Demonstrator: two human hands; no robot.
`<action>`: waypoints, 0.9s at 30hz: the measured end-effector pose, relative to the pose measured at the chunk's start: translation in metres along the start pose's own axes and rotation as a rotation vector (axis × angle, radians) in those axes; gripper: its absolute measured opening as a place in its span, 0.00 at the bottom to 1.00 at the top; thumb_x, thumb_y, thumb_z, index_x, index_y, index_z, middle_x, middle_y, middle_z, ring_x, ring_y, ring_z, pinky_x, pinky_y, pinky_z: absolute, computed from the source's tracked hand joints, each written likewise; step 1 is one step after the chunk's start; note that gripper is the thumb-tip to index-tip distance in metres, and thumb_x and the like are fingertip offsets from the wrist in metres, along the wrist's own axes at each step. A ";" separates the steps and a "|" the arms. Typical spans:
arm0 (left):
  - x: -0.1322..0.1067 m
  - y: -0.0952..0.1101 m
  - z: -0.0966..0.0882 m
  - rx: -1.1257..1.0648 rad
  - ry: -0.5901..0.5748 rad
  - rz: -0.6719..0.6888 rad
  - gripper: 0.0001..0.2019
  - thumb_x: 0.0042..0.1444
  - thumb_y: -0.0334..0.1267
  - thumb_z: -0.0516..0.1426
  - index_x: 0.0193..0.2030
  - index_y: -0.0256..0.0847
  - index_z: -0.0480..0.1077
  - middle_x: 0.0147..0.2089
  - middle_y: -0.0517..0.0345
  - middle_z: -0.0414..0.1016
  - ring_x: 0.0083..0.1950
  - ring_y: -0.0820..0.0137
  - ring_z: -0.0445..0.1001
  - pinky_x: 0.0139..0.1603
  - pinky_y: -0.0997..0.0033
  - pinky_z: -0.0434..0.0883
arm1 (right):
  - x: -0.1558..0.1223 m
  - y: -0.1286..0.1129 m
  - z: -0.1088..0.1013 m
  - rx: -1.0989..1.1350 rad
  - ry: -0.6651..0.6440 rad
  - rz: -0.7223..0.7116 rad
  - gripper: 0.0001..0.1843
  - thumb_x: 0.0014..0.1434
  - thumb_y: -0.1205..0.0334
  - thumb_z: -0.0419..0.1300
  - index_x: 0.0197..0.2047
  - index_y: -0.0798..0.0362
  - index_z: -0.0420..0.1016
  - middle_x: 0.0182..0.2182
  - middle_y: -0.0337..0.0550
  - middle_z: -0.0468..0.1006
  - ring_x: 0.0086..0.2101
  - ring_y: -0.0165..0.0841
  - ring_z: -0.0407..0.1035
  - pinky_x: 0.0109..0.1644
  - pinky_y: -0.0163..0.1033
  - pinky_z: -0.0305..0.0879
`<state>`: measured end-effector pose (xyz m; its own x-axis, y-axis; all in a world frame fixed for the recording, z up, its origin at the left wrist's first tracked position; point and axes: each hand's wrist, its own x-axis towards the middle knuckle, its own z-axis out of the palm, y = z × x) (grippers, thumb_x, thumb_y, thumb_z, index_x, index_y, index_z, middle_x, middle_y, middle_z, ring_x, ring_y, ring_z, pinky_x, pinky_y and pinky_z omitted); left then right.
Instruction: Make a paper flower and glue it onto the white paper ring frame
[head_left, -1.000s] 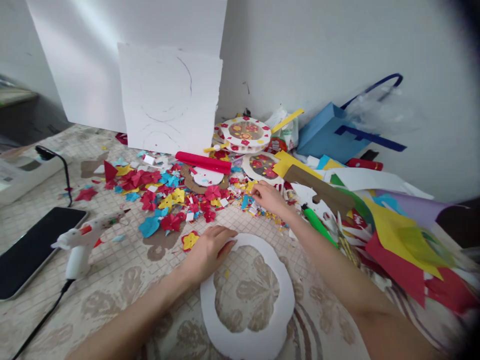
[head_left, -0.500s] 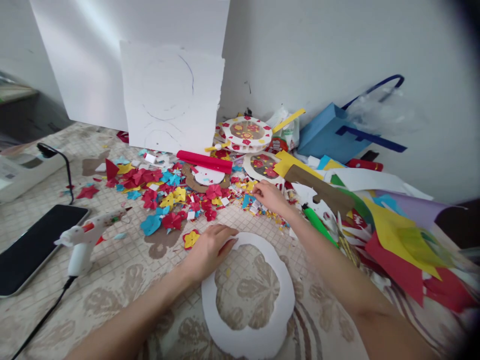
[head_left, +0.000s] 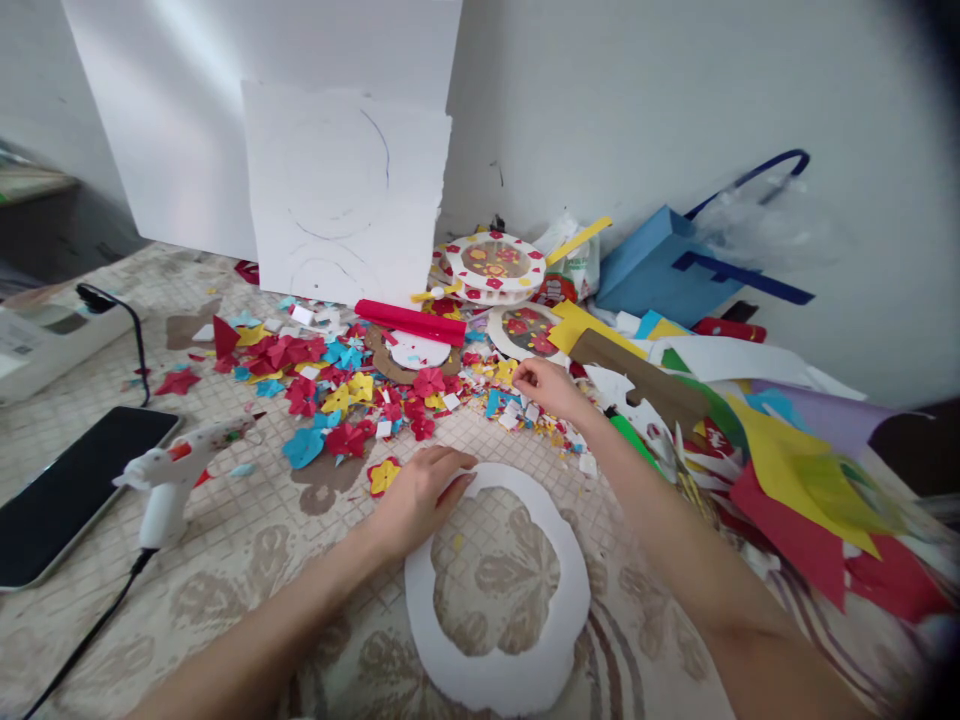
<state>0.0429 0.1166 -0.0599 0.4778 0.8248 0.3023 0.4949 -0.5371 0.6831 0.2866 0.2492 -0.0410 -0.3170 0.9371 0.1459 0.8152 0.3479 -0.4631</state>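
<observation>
A white foam ring with a flower-shaped hole (head_left: 555, 640) lies flat on the patterned tablecloth (head_left: 262, 560) in front of me. My left hand (head_left: 420, 495) rests on its upper left rim, fingers lying flat. My right hand (head_left: 551, 388) is raised slightly over a heap of small paper scraps (head_left: 517, 410), fingers pinched together on something too small to make out. Red, yellow and blue paper flowers (head_left: 337, 390) are scattered just left of that hand.
A white glue gun (head_left: 176, 475) with a cord stands at the left, beside a dark phone (head_left: 71, 490). White foam boards (head_left: 341, 190) lean on the wall. Decorated round frames (head_left: 495, 265), a red paper roll (head_left: 411, 322), a green tool (head_left: 630, 440) and coloured paper sheets (head_left: 795, 470) crowd the right.
My right hand lifted a little from the scrap heap and drew its fingers into a pinch. The left hand stayed on the ring.
</observation>
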 end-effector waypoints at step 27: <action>0.000 -0.005 0.002 -0.023 0.013 -0.006 0.10 0.62 0.33 0.50 0.44 0.38 0.71 0.42 0.51 0.77 0.44 0.66 0.75 0.46 0.65 0.71 | -0.032 0.000 -0.001 0.220 0.023 0.065 0.12 0.54 0.68 0.53 0.40 0.55 0.74 0.32 0.43 0.77 0.30 0.31 0.70 0.35 0.36 0.65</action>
<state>0.0422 0.1192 -0.0650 0.4657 0.8301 0.3066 0.4810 -0.5283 0.6997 0.2972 0.2189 -0.0447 -0.2542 0.9587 0.1280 0.7072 0.2745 -0.6516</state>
